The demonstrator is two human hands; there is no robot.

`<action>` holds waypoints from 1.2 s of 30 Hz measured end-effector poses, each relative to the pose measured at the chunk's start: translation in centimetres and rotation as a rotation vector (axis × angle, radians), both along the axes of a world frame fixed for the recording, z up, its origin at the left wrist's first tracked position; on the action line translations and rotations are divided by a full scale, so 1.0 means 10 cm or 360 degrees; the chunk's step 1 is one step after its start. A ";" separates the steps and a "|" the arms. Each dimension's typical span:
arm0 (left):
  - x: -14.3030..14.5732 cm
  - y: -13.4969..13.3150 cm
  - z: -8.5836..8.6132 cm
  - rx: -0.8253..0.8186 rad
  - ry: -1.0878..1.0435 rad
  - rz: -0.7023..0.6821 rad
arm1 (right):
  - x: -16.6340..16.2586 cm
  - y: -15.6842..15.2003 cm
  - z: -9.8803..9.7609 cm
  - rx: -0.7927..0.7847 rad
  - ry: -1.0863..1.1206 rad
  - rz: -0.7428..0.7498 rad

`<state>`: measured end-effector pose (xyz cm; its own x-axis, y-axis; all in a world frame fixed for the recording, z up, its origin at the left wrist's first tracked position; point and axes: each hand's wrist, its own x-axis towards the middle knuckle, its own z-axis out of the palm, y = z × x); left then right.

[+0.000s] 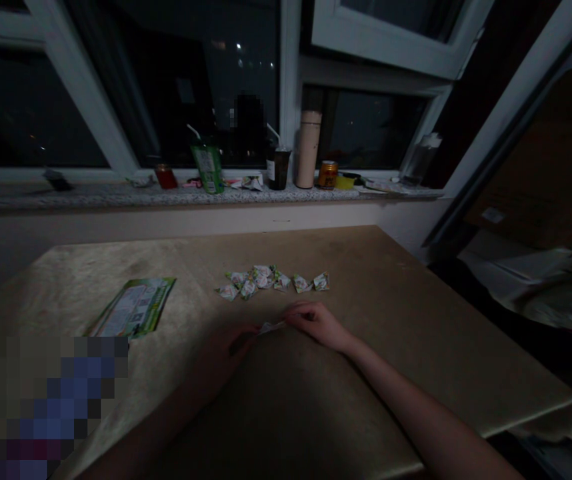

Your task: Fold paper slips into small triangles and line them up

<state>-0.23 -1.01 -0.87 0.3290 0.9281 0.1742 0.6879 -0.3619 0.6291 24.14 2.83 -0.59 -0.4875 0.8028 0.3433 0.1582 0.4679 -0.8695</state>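
Both my hands rest on a tan table (416, 320) in dim light. Between them lies a small folded piece of paper (271, 327). My left hand (226, 353) pinches its left end and my right hand (316, 323) pinches its right end, fingers curled. Just beyond them sits a row of several small folded paper pieces (271, 280), printed green and white. A flat green-and-white printed sheet (136, 308) lies to the left on the table.
A stone window sill (66, 195) behind the table carries a green drink carton with a straw (207, 167), a red jar (165, 177), a dark cup (279, 167), a tall beige flask (309, 150) and an orange jar (327, 175). Cluttered bags lie to the right (541, 280).
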 end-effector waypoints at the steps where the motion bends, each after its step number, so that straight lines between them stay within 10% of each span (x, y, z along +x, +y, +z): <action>1: 0.00 0.00 0.01 -0.0021 0.0002 0.0012 | 0.00 0.00 0.00 0.0075 -0.0024 -0.0027; 18: 0.02 -0.05 0.03 0.0181 0.0033 0.0048 | -0.10 -0.16 0.04 0.0834 -0.0654 -0.0161; 26: 0.03 -0.05 0.03 0.0093 -0.0019 0.0092 | -0.11 -0.13 0.00 0.0625 -0.0407 -0.0200; 36: 0.02 0.00 -0.03 -0.0015 -0.0224 -0.0033 | -0.14 -0.11 -0.02 -0.0222 -0.0080 -0.0351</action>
<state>-0.01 -0.98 -1.21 0.3211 0.9232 0.2114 0.5849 -0.3688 0.7224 22.73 1.75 -0.77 -0.3088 0.9296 0.2014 0.2878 0.2932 -0.9117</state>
